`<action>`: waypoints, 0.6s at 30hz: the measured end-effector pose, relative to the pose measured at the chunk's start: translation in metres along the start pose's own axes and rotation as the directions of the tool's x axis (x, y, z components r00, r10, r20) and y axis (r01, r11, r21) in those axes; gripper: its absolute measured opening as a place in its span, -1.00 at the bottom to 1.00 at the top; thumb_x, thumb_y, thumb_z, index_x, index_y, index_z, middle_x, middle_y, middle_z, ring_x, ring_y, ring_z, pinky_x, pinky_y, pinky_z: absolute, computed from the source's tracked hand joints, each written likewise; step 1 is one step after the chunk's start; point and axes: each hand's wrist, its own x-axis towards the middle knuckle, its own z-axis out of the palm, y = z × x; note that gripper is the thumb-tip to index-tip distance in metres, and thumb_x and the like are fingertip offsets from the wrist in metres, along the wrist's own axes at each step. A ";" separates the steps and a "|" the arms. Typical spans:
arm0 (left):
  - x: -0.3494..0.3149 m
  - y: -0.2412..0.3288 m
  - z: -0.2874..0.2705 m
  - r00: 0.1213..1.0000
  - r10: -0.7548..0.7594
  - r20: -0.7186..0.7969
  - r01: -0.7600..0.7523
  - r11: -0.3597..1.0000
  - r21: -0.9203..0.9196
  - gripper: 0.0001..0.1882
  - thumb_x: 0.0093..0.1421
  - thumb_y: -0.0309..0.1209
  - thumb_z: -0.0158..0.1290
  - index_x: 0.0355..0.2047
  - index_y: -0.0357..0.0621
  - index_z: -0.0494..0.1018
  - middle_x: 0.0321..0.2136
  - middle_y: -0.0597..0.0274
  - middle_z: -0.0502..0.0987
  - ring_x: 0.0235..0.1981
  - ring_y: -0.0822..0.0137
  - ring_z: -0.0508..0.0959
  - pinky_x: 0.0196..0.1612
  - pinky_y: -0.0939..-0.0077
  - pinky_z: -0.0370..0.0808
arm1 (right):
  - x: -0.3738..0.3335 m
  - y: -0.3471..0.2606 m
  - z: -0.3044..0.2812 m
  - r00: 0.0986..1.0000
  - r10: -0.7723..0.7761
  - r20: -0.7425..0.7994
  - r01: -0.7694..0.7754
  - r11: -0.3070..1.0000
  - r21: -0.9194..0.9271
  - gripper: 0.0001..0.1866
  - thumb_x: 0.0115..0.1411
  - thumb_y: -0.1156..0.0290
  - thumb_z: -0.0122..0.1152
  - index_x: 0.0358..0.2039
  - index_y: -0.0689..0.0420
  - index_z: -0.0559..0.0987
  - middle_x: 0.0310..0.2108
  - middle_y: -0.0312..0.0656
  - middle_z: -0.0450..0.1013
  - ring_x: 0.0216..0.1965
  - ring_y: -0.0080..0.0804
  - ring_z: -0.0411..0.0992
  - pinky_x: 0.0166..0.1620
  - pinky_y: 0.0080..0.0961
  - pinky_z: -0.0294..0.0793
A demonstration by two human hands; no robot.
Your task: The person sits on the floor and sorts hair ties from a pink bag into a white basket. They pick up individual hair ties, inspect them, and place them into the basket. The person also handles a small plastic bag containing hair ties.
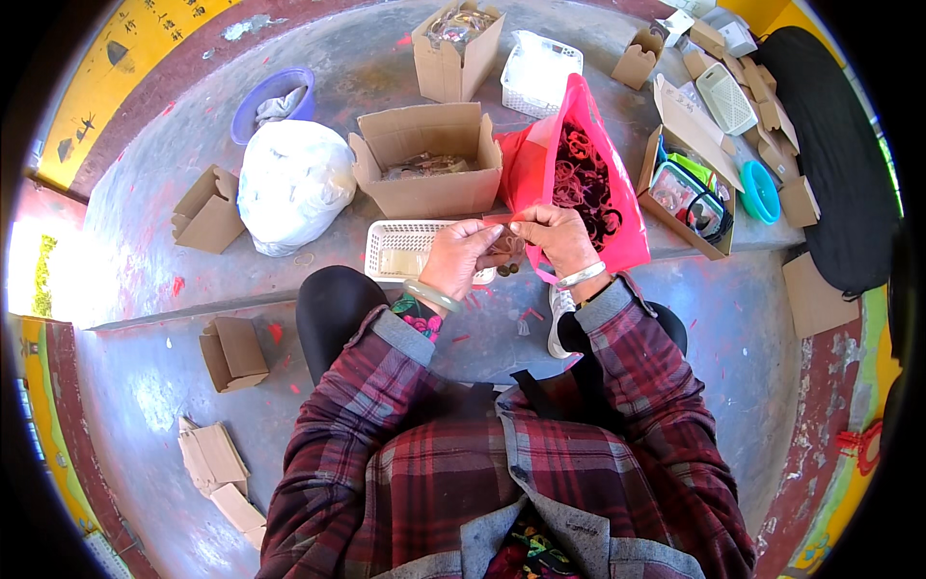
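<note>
The left hand (461,255) and right hand (563,237) were pinched on a small reddish-edged packet (498,219) in front of the pink bag (528,166), the fingers masking much of it and its contents not legible. The left hand partly covered a white basket (373,253). Beyond, an open cardboard box (424,199) held clear-wrapped items, indistinct behind its front wall; dark red loops (586,179) filled the bag, their lower part concealed.

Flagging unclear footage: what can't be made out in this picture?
Head view:
Reddish item between left hand and right hand: too small, partly covered by them.
Inside the white bag: hidden by cloudy plastic.
Bottom of the pink bag: hidden by dark items.
Yellow wall, upper left: cut off by the edge.
</note>
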 end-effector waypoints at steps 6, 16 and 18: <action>0.000 0.002 0.000 0.999 0.030 -0.010 -0.032 0.989 -0.146 -0.86 0.20 -0.52 -0.07 -0.28 -0.37 0.40 -0.30 0.05 0.51 -0.25 0.25 0.55 -0.14 0.49 0.53 | -0.002 -0.005 0.003 1.000 0.017 -0.019 -0.015 0.996 0.085 -0.86 0.08 0.45 0.20 -0.44 0.28 0.58 -0.54 -0.34 0.48 -0.50 -0.70 0.36 -0.41 -0.73 0.35; -0.002 0.006 0.000 0.999 -0.003 -0.039 -0.002 0.993 -0.117 -0.86 0.18 -0.54 -0.05 -0.33 -0.42 0.41 -0.29 0.01 0.51 -0.25 0.25 0.55 -0.13 0.48 0.52 | -0.001 -0.002 0.000 0.986 0.094 -0.136 -0.096 0.995 -0.006 -0.85 0.11 0.45 0.15 -0.41 0.29 0.57 -0.56 -0.36 0.46 -0.52 -0.69 0.34 -0.44 -0.68 0.34; -0.001 0.005 -0.001 0.996 -0.012 -0.088 0.004 0.997 -0.081 -0.85 0.17 -0.54 -0.04 -0.32 -0.43 0.41 -0.30 0.03 0.51 -0.26 0.26 0.55 -0.15 0.52 0.52 | -0.001 -0.004 -0.002 0.955 -0.144 -0.258 0.085 0.971 -0.224 -0.84 0.12 0.44 0.15 -0.39 0.28 0.56 -0.58 -0.36 0.44 -0.54 -0.71 0.32 -0.44 -0.68 0.33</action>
